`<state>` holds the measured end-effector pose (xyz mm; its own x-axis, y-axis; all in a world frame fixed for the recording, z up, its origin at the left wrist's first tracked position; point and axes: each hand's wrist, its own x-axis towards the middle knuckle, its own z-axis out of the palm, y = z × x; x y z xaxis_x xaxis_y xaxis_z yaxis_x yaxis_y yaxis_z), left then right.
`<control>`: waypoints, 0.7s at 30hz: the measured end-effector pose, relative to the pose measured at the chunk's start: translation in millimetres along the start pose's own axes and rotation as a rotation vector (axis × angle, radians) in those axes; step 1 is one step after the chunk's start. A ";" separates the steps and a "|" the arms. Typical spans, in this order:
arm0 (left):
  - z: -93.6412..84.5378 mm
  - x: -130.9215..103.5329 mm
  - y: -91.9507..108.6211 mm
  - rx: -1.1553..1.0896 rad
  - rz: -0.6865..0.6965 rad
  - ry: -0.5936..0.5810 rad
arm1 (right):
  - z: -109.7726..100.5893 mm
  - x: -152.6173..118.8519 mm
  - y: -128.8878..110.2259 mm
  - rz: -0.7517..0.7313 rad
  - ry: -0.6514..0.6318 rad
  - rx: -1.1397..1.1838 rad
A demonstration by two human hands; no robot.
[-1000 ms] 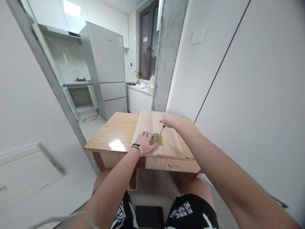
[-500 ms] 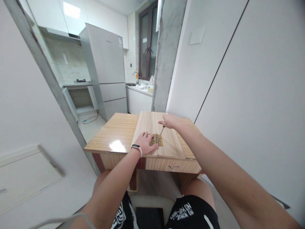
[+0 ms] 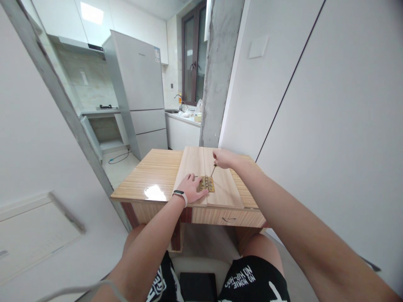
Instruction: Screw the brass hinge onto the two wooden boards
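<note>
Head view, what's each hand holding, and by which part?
Right hand: screwdriver, by its handle, mostly hidden. Left hand: nothing gripped; it rests on the left board, touching the hinge.

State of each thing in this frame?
Hinge: opened flat
Screwdriver: tilted, tip at the hinge
Wooden boards: flat, side by side
Right hand: closed on the screwdriver
Left hand: spread, partly over the hinge
Drawer: shut
Refrigerator: doors shut
Low cabinet: open

Head feed, bright and even. I note a white rectangle of light on the upper cabinets (image 3: 135,25), glare on the desktop (image 3: 157,165), wide-angle stretching toward the edges, and a blurred cable (image 3: 88,288), lower left.
</note>
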<state>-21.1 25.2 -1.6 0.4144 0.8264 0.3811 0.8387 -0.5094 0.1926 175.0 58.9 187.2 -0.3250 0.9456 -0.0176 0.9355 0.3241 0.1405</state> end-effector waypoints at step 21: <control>-3.4 -0.2 3.0 0.002 -0.003 -0.001 | 2.7 -0.4 1.3 0.022 0.023 0.011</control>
<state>-19.9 22.7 1.9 0.4121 0.8283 0.3796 0.8408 -0.5062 0.1919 176.7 59.0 184.8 -0.3074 0.9515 0.0083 0.9439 0.3038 0.1295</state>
